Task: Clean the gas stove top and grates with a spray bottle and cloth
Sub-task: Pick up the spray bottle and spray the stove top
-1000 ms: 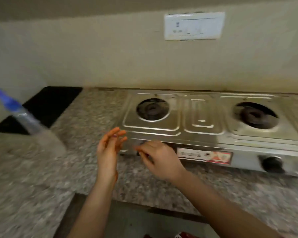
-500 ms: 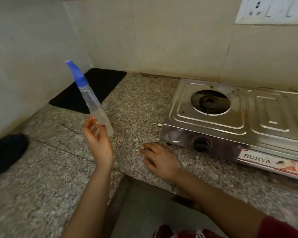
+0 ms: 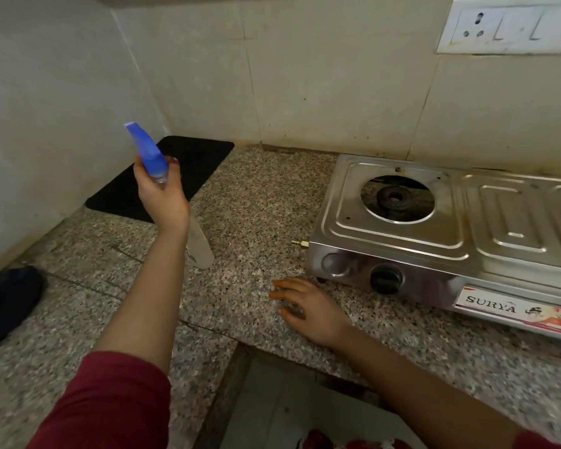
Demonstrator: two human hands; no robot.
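My left hand grips a clear spray bottle near its blue nozzle, holding it tilted above the granite counter, left of the stove. The steel gas stove stands at the right with no grates on it; its left burner is bare and a black knob faces front. My right hand rests flat on the counter, fingers spread, just left of the stove's front corner. A dark blue cloth lies at the far left edge of the counter.
A black mat lies in the counter's back corner against the tiled walls. A white switch plate is on the wall above the stove. A brass gas inlet sticks out of the stove's left side. The counter edge drops off below my right hand.
My left hand has closed round the spray bottle near its nozzle and lifted it; half a second ago the hand was open beside its base. My right hand stays on the counter.
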